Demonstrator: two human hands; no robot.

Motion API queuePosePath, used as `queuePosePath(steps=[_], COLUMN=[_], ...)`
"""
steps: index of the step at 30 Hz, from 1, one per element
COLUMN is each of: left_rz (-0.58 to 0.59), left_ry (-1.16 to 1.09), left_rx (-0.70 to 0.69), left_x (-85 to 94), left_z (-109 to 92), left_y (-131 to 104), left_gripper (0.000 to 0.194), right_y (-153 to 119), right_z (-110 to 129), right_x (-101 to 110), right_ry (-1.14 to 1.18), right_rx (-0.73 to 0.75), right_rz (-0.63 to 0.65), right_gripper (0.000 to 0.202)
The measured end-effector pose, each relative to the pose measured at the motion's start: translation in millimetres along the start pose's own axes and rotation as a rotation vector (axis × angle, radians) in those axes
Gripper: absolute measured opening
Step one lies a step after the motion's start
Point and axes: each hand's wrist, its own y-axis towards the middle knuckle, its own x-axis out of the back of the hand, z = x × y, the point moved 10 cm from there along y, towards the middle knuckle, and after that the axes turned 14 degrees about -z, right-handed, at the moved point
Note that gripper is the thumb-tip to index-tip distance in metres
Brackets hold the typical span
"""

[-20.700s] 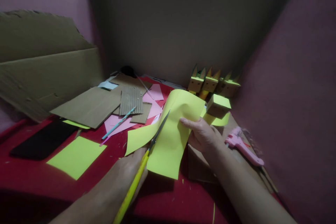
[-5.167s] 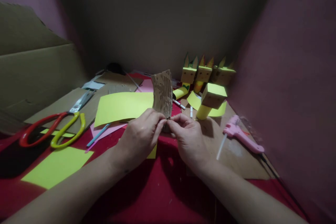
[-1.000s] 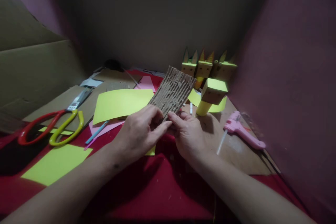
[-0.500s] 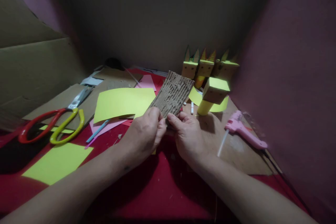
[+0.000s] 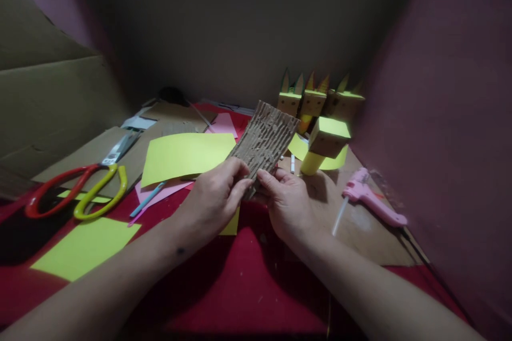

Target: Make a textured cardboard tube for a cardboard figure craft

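Between my hands, tilted up over the table, is a strip of corrugated cardboard (image 5: pixel 267 138) with its ridges bared and bits of torn paper clinging to them. My left hand (image 5: pixel 218 186) pinches its lower left edge between thumb and fingers. At the lower right corner, my right hand (image 5: pixel 286 200) grips it, thumb on top and fingers underneath. Just behind my left hand lies a yellow paper sheet (image 5: pixel 186 157). To the right stands a small cardboard box head (image 5: pixel 330 138) with a yellow top on a yellow paper tube (image 5: pixel 312 163).
Scissors (image 5: pixel 100 178) with red and yellow handles lie left, above a yellow paper square (image 5: pixel 86 248). A pink glue gun (image 5: pixel 372 200) rests on a cardboard sheet (image 5: pixel 360 245) at right. Several eared box figures (image 5: pixel 314 101) stand at the back. A cardboard panel (image 5: pixel 52 112) rises left.
My left hand has shifted slightly left and regripped, its thumb now extended along the edge. The cardboard strip has risen a little and turned slightly.
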Motion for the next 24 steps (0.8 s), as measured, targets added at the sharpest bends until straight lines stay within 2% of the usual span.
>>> queuePosePath(steps=[4,15,22,24], left_rz=[-0.041,0.016,-0.040,-0.033], left_ry=[0.070,0.044,0.206,0.211], left_rx=[-0.098,-0.076,-0.358,-0.378], left_x=[2.4,5.9,2.3,2.3], left_z=[-7.0,-3.8,-19.4,-21.1], left_y=[-0.3,1.6,-5.7,-5.7], left_gripper=[0.012,0.014,0.017,0.020], right_y=[-2.7,-1.3,-0.5,-0.5], right_z=[1.4,-3.1,-7.4,-8.0], right_x=[-4.6,-2.9,2.3,2.6], right_ry=[0.017,-0.007,-0.021,-0.028], right_rx=[-0.007,-0.099,-0.120,-0.128], right_rz=[0.025,-0.003,-0.042,-0.051], right_gripper=[0.012,0.015,0.022,0.022])
